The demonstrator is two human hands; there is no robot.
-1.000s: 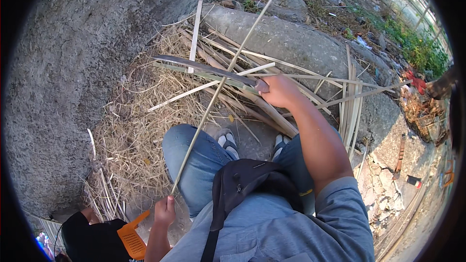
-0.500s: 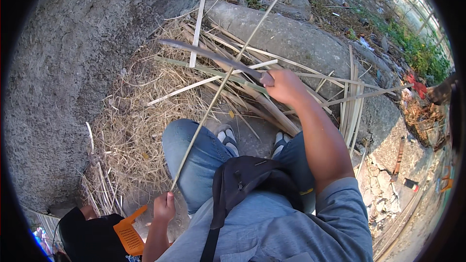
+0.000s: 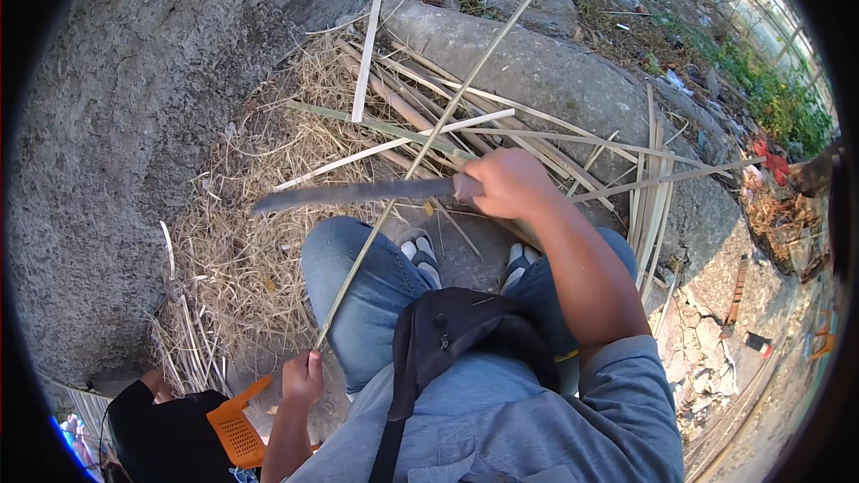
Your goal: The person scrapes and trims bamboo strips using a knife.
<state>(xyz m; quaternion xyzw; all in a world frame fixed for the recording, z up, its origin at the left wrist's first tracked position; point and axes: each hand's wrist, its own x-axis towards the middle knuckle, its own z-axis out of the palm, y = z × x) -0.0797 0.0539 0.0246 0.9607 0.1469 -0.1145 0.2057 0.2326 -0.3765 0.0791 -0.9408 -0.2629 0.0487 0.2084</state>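
My right hand (image 3: 508, 182) is closed round the handle of a long-bladed machete (image 3: 358, 194). Its dark blade points left across the middle of the picture and crosses a long thin bamboo strip (image 3: 358, 262). One end of that strip is in the closed fingers of my left hand (image 3: 302, 377), low at the left beside my thigh. From there the strip slants up and away over my knee toward the far boulder. Whether the blade touches the strip, I cannot tell.
Pale split strips (image 3: 367, 58) and bamboo poles (image 3: 394, 97) lie beyond my feet. Shavings (image 3: 259, 241) heap at the left against a rough rock wall (image 3: 116, 125). A boulder (image 3: 483, 45) stands at the back. A person in black (image 3: 170, 438) sits near an orange plastic chair (image 3: 237, 434), lower left.
The machete has come down along the bamboo strip toward me, its blade now nearly level. My right hand moved nearer and slightly left. My left hand has stayed put.
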